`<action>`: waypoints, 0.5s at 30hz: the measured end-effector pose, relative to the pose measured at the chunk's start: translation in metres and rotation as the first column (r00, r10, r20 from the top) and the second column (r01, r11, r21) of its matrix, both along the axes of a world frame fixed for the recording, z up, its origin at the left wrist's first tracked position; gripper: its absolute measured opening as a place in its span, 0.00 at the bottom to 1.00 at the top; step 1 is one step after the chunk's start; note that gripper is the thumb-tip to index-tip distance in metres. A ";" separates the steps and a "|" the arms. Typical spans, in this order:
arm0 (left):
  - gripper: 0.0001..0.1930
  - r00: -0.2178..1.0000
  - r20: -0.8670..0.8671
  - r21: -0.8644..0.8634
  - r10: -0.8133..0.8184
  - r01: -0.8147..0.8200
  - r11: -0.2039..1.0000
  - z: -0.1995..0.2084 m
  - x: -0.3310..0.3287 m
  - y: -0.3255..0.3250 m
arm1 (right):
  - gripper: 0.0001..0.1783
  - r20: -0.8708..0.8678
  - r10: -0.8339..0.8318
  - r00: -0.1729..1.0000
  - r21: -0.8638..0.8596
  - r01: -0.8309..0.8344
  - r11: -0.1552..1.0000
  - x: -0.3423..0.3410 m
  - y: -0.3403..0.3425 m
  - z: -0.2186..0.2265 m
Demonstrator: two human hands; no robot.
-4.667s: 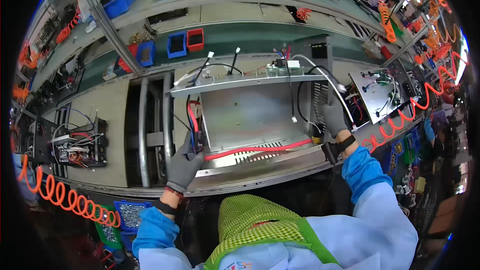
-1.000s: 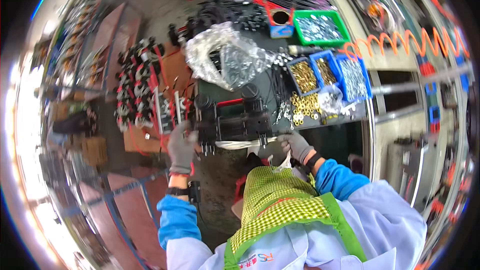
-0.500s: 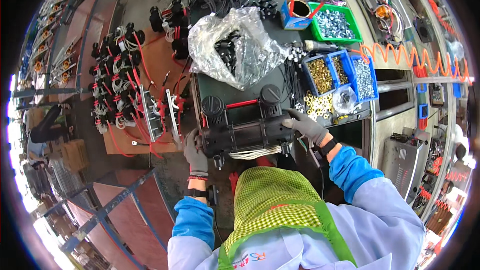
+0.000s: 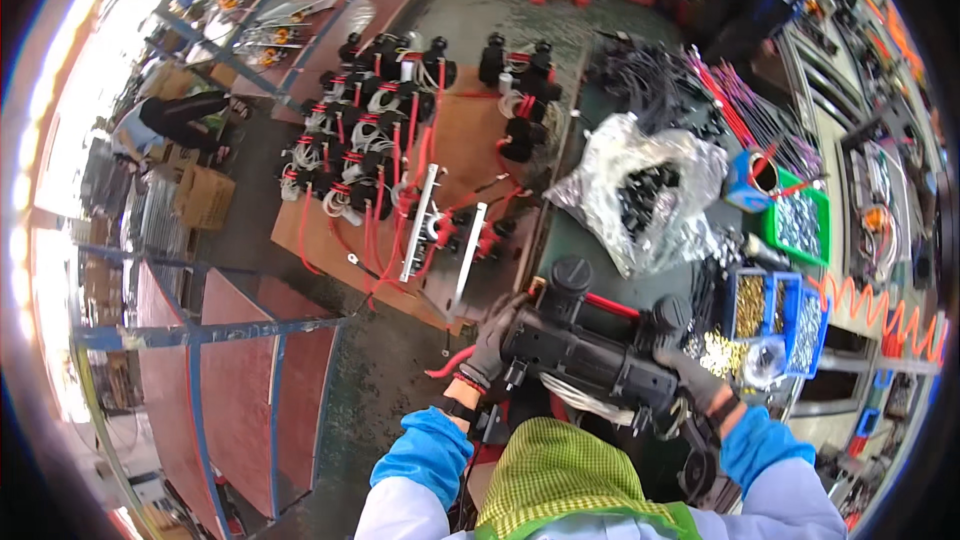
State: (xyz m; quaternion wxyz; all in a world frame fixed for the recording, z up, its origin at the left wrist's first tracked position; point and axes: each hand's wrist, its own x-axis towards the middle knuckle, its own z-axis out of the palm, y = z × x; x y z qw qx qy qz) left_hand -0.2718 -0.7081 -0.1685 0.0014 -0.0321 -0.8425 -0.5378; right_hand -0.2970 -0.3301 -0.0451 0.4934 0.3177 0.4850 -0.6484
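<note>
A black twin-cylinder compressor (image 4: 590,352), with two round-topped caps and a red tube between them, is held across my front at the bench's near edge. Its right end tilts lower in the picture. My left hand (image 4: 490,342), in a grey glove, grips the left end beside a red cable. Around the right end closes my right hand (image 4: 692,380), also gloved, its fingers partly hidden by the unit. A bundle of white wires (image 4: 585,400) hangs along the near side of the compressor.
On the dark bench lie a clear plastic bag (image 4: 650,190) of black parts, a green bin (image 4: 798,225) and blue bins (image 4: 800,330) of small hardware. Similar black units (image 4: 370,130) crowd a brown board at left. Shelf racks (image 4: 240,390) stand lower left. Two other people are farther off.
The view has turned, so the bench appears farther right and the left-hand board shows more. The compressor, still in both hands, now slants down to the right.
</note>
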 end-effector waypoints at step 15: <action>0.22 0.726 0.666 0.695 -0.174 -0.519 0.498 0.250 0.024 -0.002 | 0.36 -0.066 -0.224 0.972 -0.211 0.206 0.956 0.074 -0.014 0.118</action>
